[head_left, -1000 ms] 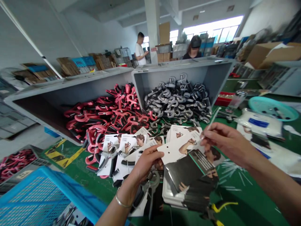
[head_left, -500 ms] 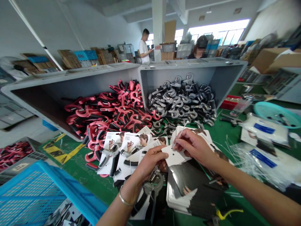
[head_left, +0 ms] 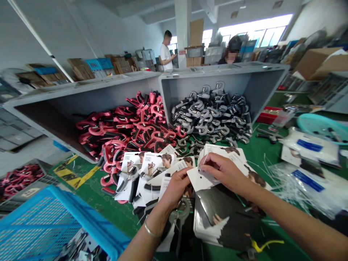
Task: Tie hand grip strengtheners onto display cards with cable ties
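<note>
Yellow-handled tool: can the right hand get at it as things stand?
Probably yes: the yellow-handled tool lies near the card stack, handle uncovered. The right hand would just have to leave the white card and draw back.

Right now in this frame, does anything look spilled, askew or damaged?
Two things look untidy: red grips spill out of the left grey bin onto the green table, and thin white ties lie loose and splayed on the right. Either could be deliberate. No obvious damage shows.
</note>
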The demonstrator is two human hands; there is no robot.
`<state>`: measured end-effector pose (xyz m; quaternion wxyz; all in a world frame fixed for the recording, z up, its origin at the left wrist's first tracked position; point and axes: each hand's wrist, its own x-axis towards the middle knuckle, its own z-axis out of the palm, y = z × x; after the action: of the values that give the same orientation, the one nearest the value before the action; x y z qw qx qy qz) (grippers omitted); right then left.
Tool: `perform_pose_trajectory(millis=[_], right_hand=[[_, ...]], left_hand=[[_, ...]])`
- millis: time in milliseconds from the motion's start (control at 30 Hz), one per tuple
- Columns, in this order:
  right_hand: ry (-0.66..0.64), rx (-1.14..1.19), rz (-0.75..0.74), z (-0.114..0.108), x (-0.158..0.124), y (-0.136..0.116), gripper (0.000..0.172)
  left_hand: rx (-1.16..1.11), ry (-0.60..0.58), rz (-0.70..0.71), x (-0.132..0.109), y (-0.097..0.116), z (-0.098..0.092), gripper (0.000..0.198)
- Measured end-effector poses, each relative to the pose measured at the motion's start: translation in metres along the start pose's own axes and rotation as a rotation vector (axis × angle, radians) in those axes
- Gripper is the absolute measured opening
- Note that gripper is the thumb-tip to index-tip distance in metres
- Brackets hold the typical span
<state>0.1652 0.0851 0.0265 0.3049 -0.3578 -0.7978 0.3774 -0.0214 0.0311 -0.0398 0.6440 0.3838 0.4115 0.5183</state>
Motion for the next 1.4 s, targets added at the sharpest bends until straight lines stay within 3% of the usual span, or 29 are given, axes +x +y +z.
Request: perform_pose_trajectory(millis=[333,767,933,1033,1133,1233,1300,1400], right_hand=[[-0.088,0.195,0.124,-0.005,0.003,-0.001,0.015],[-0.083,-0.01,-0.016,-0.009,0.007,-0.007,0.017],[-0.071,0.188,0.1,-0.008,0.003,-0.004,0.023],[-0.107,0.304,0.187,-0.01,0.001,-0.001,0.025],[-0.126,0.219,0.114,-0.012,0.001,0.001,0.02],[-0.155,-0.008,-0.062,-0.013,0.004,0.001,0.013],[-0.18,-0.097,-0.113,-0.012,0.005,0.001,0.012],[-0.159,-0.145,-0.121,-0.008,0.005,0.002,0.011]], left_hand=[[0.042,0.031,-0.003,0.006,-0.004,0.0,0.027],[-0.059,0.035,-0.054,0.006,-0.005,0.006,0.036],[0.011,0.101,0.006,0.006,-0.006,0.009,0.029],[0.113,0.163,0.074,-0.005,-0.004,0.008,0.016],[0.347,0.195,0.19,-0.032,-0.002,0.004,0.009],[0.639,0.029,0.307,-0.065,0.0,-0.002,0.02],[0.686,-0.08,0.322,-0.078,-0.001,-0.005,0.029],[0.647,-0.013,0.32,-0.078,-0.004,-0.002,0.021]])
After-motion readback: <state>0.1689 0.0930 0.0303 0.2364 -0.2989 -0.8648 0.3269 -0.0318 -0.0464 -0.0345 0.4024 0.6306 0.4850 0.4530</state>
